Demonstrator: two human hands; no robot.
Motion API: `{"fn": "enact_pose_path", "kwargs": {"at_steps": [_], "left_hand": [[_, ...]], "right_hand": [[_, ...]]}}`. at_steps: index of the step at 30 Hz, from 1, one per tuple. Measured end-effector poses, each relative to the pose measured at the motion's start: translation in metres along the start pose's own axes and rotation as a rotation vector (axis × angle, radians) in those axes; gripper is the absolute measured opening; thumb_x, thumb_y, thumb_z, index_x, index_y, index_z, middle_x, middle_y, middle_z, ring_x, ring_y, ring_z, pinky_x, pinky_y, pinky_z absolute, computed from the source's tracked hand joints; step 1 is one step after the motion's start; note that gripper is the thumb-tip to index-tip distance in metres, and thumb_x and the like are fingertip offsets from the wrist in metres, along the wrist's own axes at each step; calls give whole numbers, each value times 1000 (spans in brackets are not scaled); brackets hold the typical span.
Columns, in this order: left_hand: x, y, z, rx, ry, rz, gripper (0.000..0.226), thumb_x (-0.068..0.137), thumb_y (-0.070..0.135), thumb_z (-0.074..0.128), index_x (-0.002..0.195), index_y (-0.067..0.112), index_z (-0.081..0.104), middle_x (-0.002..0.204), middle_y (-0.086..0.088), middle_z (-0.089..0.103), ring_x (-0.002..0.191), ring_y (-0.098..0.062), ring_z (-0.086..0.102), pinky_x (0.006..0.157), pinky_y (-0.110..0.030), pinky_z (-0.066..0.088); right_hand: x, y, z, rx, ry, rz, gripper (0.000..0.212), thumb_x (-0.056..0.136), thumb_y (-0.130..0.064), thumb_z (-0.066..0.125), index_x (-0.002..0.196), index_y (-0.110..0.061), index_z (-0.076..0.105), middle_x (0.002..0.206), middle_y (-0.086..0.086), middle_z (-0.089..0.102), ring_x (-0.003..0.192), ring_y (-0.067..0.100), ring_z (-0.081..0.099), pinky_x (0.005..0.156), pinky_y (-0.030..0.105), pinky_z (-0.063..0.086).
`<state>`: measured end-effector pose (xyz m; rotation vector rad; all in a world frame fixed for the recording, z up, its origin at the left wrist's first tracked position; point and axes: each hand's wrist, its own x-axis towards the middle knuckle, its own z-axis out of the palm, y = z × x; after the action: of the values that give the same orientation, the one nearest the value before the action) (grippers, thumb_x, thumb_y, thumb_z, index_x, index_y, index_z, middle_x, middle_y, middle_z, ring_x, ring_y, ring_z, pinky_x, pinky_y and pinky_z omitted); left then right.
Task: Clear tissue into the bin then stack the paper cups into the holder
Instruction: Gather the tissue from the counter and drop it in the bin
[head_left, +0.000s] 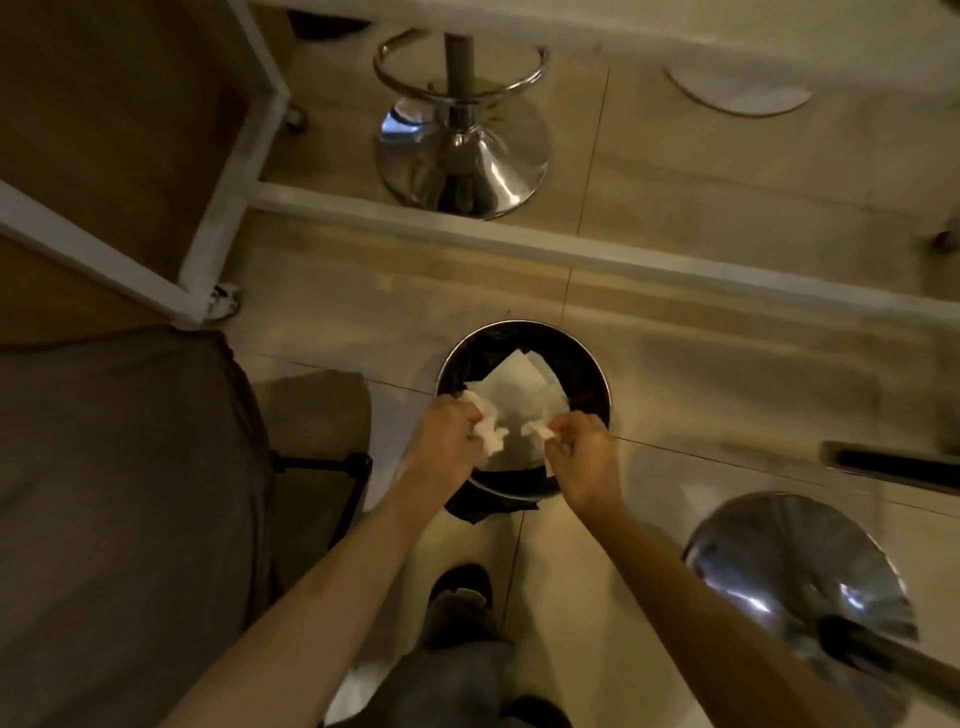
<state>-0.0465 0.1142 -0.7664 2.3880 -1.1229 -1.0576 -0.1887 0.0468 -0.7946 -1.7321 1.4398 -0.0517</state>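
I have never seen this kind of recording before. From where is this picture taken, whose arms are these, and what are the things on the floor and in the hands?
There is only one picture, taken by a camera worn on a person's head, looking down. So the two bare arms belong to that person, and their shoes show at the bottom edge.

Both hands are over a round black bin that stands on the tiled floor. The left hand grips a crumpled white tissue, and the right hand pinches a smaller tissue piece. More white paper already lies inside the bin.

Around it are shiny chrome stool bases: one further away, one near the right arm. A white table frame is at the left. No paper cups or holder appear in this view.
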Motion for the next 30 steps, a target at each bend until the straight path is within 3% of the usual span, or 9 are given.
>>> {"fn": "enact_pose_path", "kwargs": {"at_steps": [3, 6, 8, 12, 16, 21, 24, 30], "left_hand": [[16, -7, 15, -29, -66, -5, 32, 82, 6, 59, 114, 5, 60, 116, -18, 59, 100, -29, 61, 86, -31, 48], [14, -11, 14, -69, -92, -31, 36, 82, 4, 58, 118, 5, 57, 120, -18, 59, 104, -28, 60, 88, -31, 48], [7, -9, 8, -77, -110, -39, 37, 83, 3, 57, 119, 4, 55, 122, -18, 58, 106, -28, 59, 90, -33, 49], [-13, 4, -13, -80, -114, -44, 39, 83, 4, 58, 122, 5, 53, 119, -19, 61, 105, -29, 60, 90, -36, 50], [-40, 25, -38, -118, -117, -15, 42, 81, 4, 60, 122, 3, 50, 118, -18, 61, 105, -29, 59, 84, -27, 46], [-81, 57, -74, -158, -140, 11, 61, 76, 12, 68, 131, 8, 42, 125, -17, 58, 113, -31, 55, 94, -40, 47], [-109, 83, -103, -194, -173, 36, 69, 74, 17, 71, 134, 11, 38, 131, -15, 54, 121, -29, 50, 99, -38, 44], [-169, 146, -199, -59, -250, 115, 73, 76, 28, 69, 138, 18, 31, 140, -7, 46, 128, -23, 42, 96, -26, 35]], "right_hand": [[14, 6, 14, 25, -19, 32, 26, 90, -10, 49, 115, -5, 52, 120, 13, 50, 100, 22, 54, 87, 27, 44], [20, 4, 16, 41, -75, 64, 37, 90, -4, 46, 127, -5, 43, 133, 16, 43, 120, 29, 47, 103, 36, 40], [17, 0, 10, 27, -100, 79, 39, 90, -2, 45, 129, -5, 41, 137, 17, 39, 125, 30, 44, 105, 37, 38], [-4, -12, -10, -6, -132, 58, 39, 90, -2, 44, 129, -7, 41, 137, 16, 39, 119, 31, 49, 97, 33, 44], [-26, -32, -38, -4, -160, 41, 40, 88, -1, 47, 127, -7, 42, 128, 17, 47, 110, 30, 54, 87, 28, 44], [-61, -77, -87, -4, -213, -49, 46, 85, 4, 50, 128, -6, 41, 110, 16, 52, 88, 24, 55, 69, 21, 43], [-87, -109, -121, -21, -189, -119, 48, 83, -1, 55, 129, -8, 43, 110, 13, 56, 88, 23, 58, 79, 30, 49], [-155, -177, -209, -62, -189, -254, 44, 84, -4, 56, 127, -11, 47, 117, 10, 57, 96, 16, 53, 86, 27, 45]]}}
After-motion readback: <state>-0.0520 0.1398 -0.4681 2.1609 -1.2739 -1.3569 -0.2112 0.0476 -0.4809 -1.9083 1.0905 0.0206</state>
